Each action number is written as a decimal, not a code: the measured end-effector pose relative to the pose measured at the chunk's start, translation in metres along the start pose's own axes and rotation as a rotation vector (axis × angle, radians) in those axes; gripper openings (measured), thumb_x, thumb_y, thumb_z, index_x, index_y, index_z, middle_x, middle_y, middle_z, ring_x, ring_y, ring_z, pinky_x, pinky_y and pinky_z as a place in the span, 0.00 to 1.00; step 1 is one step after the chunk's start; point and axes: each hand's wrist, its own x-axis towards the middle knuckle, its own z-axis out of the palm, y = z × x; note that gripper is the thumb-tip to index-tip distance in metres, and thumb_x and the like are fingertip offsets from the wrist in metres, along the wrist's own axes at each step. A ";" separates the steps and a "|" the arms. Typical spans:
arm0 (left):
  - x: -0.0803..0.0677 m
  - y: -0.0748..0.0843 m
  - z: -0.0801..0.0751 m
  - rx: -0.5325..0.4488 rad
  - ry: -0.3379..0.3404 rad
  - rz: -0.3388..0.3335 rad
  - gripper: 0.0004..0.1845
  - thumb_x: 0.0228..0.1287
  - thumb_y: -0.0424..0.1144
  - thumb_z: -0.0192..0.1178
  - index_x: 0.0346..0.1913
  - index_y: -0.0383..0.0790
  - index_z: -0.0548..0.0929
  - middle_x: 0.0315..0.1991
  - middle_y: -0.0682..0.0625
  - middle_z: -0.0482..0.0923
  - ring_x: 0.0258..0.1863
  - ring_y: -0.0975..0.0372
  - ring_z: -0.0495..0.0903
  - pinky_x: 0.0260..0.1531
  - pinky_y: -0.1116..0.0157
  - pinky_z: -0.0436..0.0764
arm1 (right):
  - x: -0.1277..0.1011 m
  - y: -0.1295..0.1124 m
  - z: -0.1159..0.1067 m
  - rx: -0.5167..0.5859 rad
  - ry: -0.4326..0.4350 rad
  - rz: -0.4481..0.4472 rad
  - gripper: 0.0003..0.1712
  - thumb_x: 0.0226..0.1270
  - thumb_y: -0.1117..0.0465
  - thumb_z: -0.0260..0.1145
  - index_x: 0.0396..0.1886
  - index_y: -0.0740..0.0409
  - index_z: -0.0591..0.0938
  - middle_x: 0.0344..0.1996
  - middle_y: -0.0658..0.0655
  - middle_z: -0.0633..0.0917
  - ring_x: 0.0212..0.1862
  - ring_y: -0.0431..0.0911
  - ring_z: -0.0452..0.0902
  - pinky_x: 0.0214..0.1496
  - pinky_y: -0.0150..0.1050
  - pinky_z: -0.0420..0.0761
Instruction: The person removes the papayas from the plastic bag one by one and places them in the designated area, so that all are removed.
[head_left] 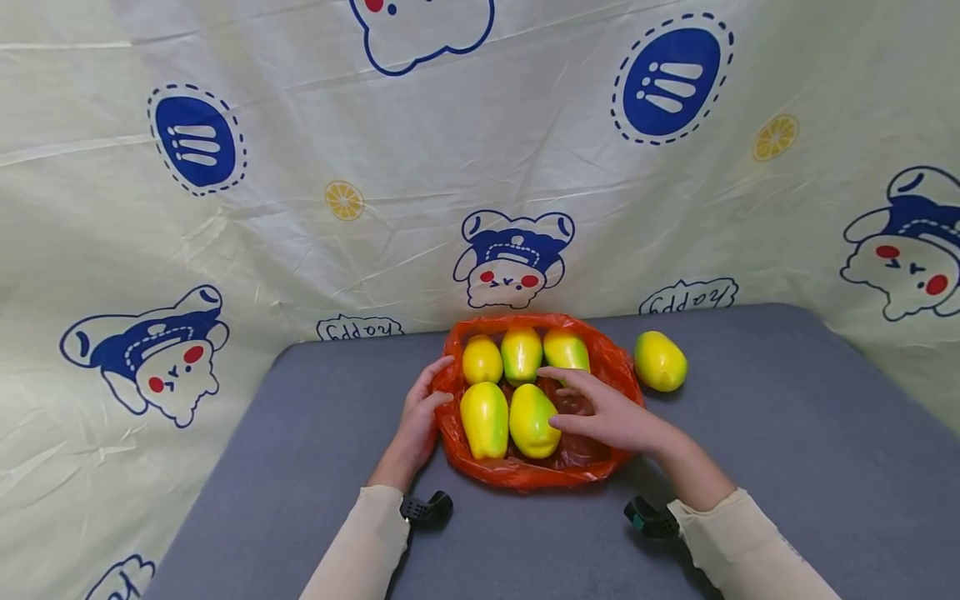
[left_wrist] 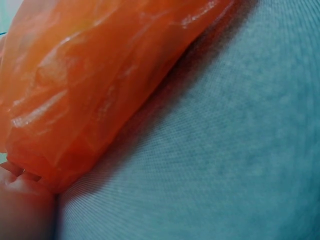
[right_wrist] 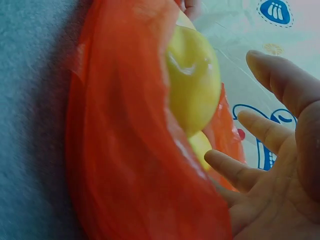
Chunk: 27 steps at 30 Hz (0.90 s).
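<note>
A red plastic bag (head_left: 517, 477) stands with its mouth spread on the grey table, holding several shiny yellow-green fruits, perhaps papayas or mangoes. Against the bag's left rim rests my left hand (head_left: 417, 418), its thumb and fingers apart; most of it is out of sight in the left wrist view. My right hand (head_left: 611, 414) reaches over the right rim with spread fingers and nothing in its grasp. Its thumb is near or touching the front fruit (head_left: 533, 422); I cannot tell which. The right wrist view shows the fingers (right_wrist: 235, 170) extended beside the bag.
One more yellow-green fruit (head_left: 661, 362) lies on the table outside the bag, at the back right. A printed cream sheet (head_left: 420, 250) hangs behind the table (head_left: 330, 417). Black wrist cameras (head_left: 427, 509) are strapped to both forearms.
</note>
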 end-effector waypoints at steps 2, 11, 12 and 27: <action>0.001 -0.001 0.000 0.005 -0.002 0.001 0.32 0.64 0.27 0.45 0.72 0.43 0.67 0.75 0.48 0.60 0.71 0.53 0.64 0.71 0.57 0.68 | 0.001 0.001 0.002 0.012 -0.023 0.001 0.40 0.70 0.47 0.64 0.77 0.47 0.61 0.72 0.62 0.66 0.69 0.62 0.67 0.67 0.61 0.74; 0.001 0.001 0.000 -0.006 -0.014 -0.001 0.33 0.62 0.26 0.44 0.73 0.43 0.66 0.75 0.47 0.60 0.71 0.52 0.63 0.73 0.54 0.66 | 0.002 0.001 0.013 -0.004 -0.058 -0.016 0.39 0.69 0.46 0.65 0.76 0.45 0.63 0.72 0.59 0.67 0.68 0.58 0.66 0.68 0.62 0.71; 0.001 0.001 0.000 -0.006 -0.014 -0.001 0.33 0.62 0.26 0.44 0.73 0.43 0.66 0.75 0.47 0.60 0.71 0.52 0.63 0.73 0.53 0.65 | 0.002 0.001 0.014 -0.015 -0.056 -0.021 0.38 0.69 0.46 0.65 0.76 0.45 0.64 0.72 0.58 0.67 0.69 0.58 0.65 0.69 0.62 0.70; 0.000 -0.001 -0.001 0.000 -0.009 -0.004 0.33 0.63 0.26 0.44 0.73 0.42 0.66 0.75 0.47 0.60 0.71 0.52 0.63 0.73 0.53 0.65 | 0.006 0.002 0.023 -0.065 -0.051 -0.010 0.35 0.66 0.45 0.67 0.70 0.41 0.68 0.73 0.58 0.64 0.71 0.59 0.58 0.70 0.64 0.66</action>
